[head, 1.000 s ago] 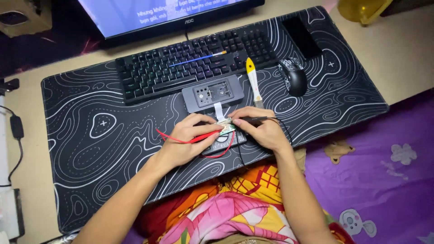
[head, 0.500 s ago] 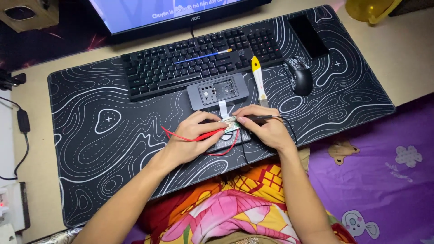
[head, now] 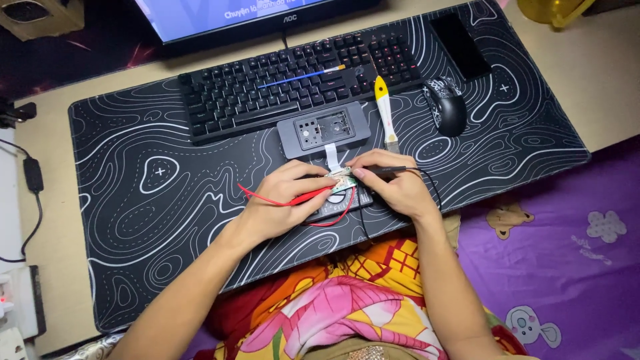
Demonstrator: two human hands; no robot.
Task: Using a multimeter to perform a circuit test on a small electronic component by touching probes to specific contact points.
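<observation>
My left hand (head: 283, 200) grips a red test probe (head: 307, 197) with a red wire looping below it. A black test probe (head: 387, 171) with a black wire sits in my right hand (head: 393, 187). Both probe tips meet on a small green circuit board (head: 344, 184), which lies on a dark device (head: 337, 205) partly hidden under my hands. A white ribbon (head: 331, 156) runs from the board up to a grey opened casing (head: 323, 130).
A black patterned desk mat (head: 153, 180) carries a black keyboard (head: 267, 87) with a blue pen on it, a yellow-handled tool (head: 384, 110), a black mouse (head: 448, 107) and a black phone (head: 460, 45). A monitor (head: 233, 13) stands behind. Cables lie at the left.
Both hands keep the probes on the board in nearly the same pose. The camera view has shifted slightly, so the mat and keyboard sit further right in the picture.
</observation>
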